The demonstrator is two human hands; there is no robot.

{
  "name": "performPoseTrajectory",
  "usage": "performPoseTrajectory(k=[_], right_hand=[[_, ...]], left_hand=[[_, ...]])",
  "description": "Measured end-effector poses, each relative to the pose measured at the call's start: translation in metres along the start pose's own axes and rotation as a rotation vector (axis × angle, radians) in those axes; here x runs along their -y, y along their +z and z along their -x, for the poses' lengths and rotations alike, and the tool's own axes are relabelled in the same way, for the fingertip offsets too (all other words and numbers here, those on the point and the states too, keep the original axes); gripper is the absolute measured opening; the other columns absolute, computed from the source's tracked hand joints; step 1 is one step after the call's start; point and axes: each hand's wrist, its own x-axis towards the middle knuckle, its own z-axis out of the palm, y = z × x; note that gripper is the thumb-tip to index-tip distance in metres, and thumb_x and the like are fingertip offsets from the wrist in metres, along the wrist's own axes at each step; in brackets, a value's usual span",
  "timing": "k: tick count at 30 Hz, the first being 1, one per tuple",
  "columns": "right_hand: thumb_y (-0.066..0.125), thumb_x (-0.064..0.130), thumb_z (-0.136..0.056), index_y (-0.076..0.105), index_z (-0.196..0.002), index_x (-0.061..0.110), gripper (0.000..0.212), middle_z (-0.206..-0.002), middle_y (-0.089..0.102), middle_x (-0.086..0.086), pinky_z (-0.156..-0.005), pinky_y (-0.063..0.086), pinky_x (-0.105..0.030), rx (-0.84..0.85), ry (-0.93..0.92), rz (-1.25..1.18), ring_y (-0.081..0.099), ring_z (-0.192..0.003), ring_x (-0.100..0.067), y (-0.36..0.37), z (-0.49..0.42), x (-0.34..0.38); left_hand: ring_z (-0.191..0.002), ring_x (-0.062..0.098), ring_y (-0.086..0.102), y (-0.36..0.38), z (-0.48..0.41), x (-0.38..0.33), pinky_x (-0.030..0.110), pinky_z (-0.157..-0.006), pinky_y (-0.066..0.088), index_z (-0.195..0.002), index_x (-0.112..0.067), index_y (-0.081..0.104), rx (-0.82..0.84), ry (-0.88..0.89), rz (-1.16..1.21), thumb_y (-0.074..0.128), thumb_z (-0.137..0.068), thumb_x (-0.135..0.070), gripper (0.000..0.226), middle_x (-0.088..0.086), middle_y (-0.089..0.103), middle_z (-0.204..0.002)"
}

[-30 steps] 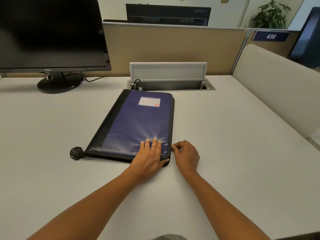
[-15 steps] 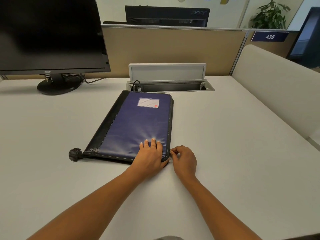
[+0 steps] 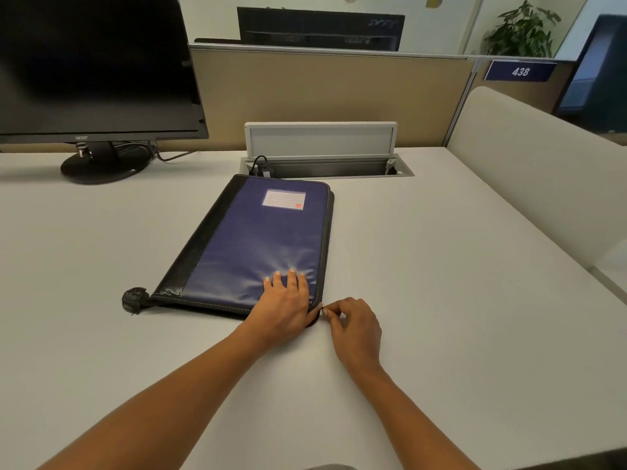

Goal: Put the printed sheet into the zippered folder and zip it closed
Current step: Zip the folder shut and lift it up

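A blue zippered folder (image 3: 258, 239) with a black spine and a white label lies closed on the white desk (image 3: 441, 300). My left hand (image 3: 285, 303) presses flat on its near right corner, fingers straight. My right hand (image 3: 353, 320) sits just right of that corner, thumb and forefinger pinching the zipper pull at the folder's edge. The printed sheet is not visible. A black strap end (image 3: 134, 300) sticks out at the folder's near left corner.
A black monitor (image 3: 95, 69) on its stand occupies the far left. An open cable hatch (image 3: 322, 154) with a raised lid sits behind the folder. A beige partition runs along the back, and a cream divider (image 3: 543, 171) borders the right.
My right hand has slid toward me along the folder's right edge to its near corner, still pinching the zipper pull. My left hand stays pressed on the cover.
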Motion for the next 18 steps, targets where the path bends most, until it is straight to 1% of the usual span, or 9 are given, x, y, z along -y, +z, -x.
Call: performPoseTrajectory(k=[2, 6, 9, 12, 18], right_hand=[[0.06, 0.021, -0.085, 0.068, -0.078, 0.015, 0.012, -0.083, 0.067, 0.001, -0.063, 0.029, -0.021, 0.006, 0.012, -0.006, 0.053, -0.082, -0.015, 0.0, -0.001, 0.001], [0.06, 0.026, -0.085, 0.066, -0.076, 0.017, 0.014, -0.083, 0.067, 0.003, -0.063, 0.031, -0.022, -0.001, 0.048, -0.004, 0.055, -0.083, -0.014, 0.0, -0.002, 0.001], [0.061, 0.026, -0.084, 0.067, -0.077, 0.018, 0.013, -0.085, 0.068, 0.003, -0.064, 0.034, -0.024, -0.016, 0.084, -0.001, 0.057, -0.084, -0.016, 0.002, -0.005, 0.003], [0.061, 0.026, -0.084, 0.067, -0.078, 0.018, 0.012, -0.087, 0.068, 0.002, -0.065, 0.037, -0.025, -0.023, 0.122, 0.0, 0.059, -0.083, -0.017, 0.004, -0.009, 0.004], [0.061, 0.025, -0.084, 0.066, -0.079, 0.018, 0.011, -0.088, 0.068, 0.001, -0.065, 0.035, -0.024, -0.04, 0.156, 0.01, 0.06, -0.083, -0.018, 0.007, -0.016, 0.006]], left_hand=[[-0.136, 0.048, 0.018, 0.001, 0.001, 0.0, 0.054, -0.111, 0.02, -0.144, 0.0, 0.008, 0.001, 0.006, 0.001, 0.017, -0.094, -0.055, 0.075, 0.025, 0.014, -0.152], [-0.136, 0.049, 0.017, 0.003, 0.005, 0.001, 0.054, -0.111, 0.02, -0.144, 0.0, 0.009, -0.005, 0.016, 0.01, 0.017, -0.093, -0.055, 0.075, 0.026, 0.014, -0.152], [-0.136, 0.048, 0.016, 0.003, 0.006, 0.001, 0.054, -0.111, 0.019, -0.144, -0.001, 0.008, 0.004, 0.017, 0.021, 0.016, -0.094, -0.054, 0.074, 0.025, 0.013, -0.152], [-0.137, 0.048, 0.014, 0.0, 0.007, 0.001, 0.053, -0.112, 0.017, -0.145, 0.0, 0.005, 0.039, 0.02, 0.021, 0.016, -0.095, -0.052, 0.073, 0.026, 0.01, -0.152], [-0.138, 0.048, 0.012, -0.01, 0.009, -0.002, 0.051, -0.113, 0.016, -0.144, 0.002, 0.002, 0.117, 0.032, 0.024, 0.014, -0.096, -0.048, 0.07, 0.027, 0.008, -0.152]])
